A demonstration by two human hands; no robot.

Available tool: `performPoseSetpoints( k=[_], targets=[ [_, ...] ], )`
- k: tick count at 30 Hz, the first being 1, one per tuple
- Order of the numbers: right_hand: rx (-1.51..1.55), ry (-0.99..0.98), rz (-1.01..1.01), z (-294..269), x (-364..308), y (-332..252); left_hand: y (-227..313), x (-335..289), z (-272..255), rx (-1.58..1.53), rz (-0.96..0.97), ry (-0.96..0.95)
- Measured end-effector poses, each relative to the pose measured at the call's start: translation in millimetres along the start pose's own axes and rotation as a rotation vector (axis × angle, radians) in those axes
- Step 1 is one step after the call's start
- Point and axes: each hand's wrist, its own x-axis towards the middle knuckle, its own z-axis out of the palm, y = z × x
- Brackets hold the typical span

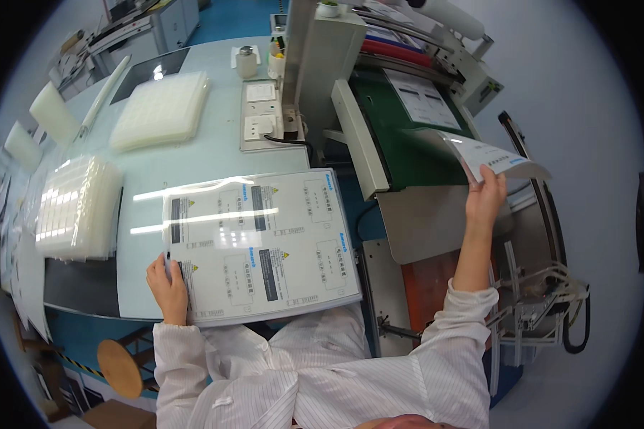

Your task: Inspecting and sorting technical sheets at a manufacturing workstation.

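In front of me lies a stack of large white printed sheets (300, 250), glossy on top, with repeated label panels in black, grey and blue and small yellow triangles. My left hand (167, 287) is at the stack's left edge, thumb toward the sheets and fingers bent. A small dark spot shows between thumb and fingers; I cannot make out what it is. To the right, my right hand (487, 196) pinches the near edge of a similar printed sheet (497, 159), lifted and curling over the green conveyor belt (383, 121) of a machine.
Another printed sheet (423, 100) lies farther back on the belt. Piles of translucent trays (161, 111) and wrapped trays (79, 207) stand on the pale table (139, 275). A power socket panel (261, 129), a metal post (293, 64) and a dispenser bottle (247, 63) stand behind the stack.
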Motion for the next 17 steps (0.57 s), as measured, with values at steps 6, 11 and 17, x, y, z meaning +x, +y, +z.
performPoseSetpoints(
  k=[6, 11, 17],
  targets=[
    [0.472, -0.522, 0.053, 70.3, -57.9, -72.3, 14.3, 0.0, -6.9, -0.083, 0.025, 0.109],
    [0.619, -0.623, 0.306, 67.4, -89.7, -51.0, 29.9, -3.3, -20.1, -0.156, 0.117, 0.283],
    [0.337, -0.622, 0.746, 55.3, -163.8, 18.5, 6.3, 9.5, -41.7, -1.710, -0.416, -0.660]
  ],
)
